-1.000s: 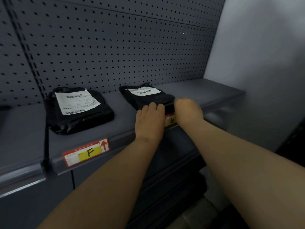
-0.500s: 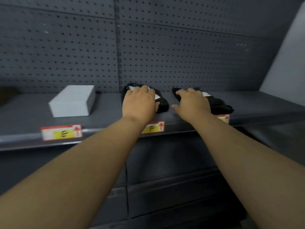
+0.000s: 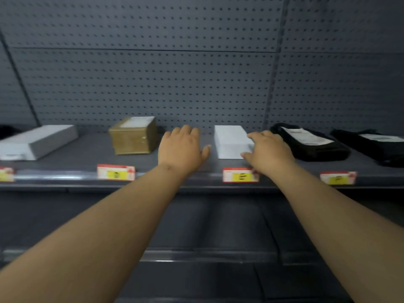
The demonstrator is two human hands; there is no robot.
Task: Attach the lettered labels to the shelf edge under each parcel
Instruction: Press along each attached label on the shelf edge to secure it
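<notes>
Parcels line the grey shelf [image 3: 87,154]: a flat grey box [image 3: 37,142], a brown taped box [image 3: 133,136], a white box [image 3: 229,141] and two black bags [image 3: 310,143] [image 3: 376,147]. Red-and-yellow labels sit on the shelf edge under them: one cut off at far left [image 3: 6,174], one under the brown box [image 3: 115,172], an E label [image 3: 239,175] and an F label [image 3: 337,178]. My left hand [image 3: 181,147] hovers open between the brown and white boxes. My right hand [image 3: 267,153] hovers open over the white box's right front corner. Both hold nothing.
A grey pegboard wall [image 3: 175,84] backs the shelf. A lower shelf edge [image 3: 196,255] runs beneath my forearms. The view is motion-blurred.
The view and both hands have swept left along the shelf, from the G label and black bags to the white box. Both hands have left the shelf edge.
</notes>
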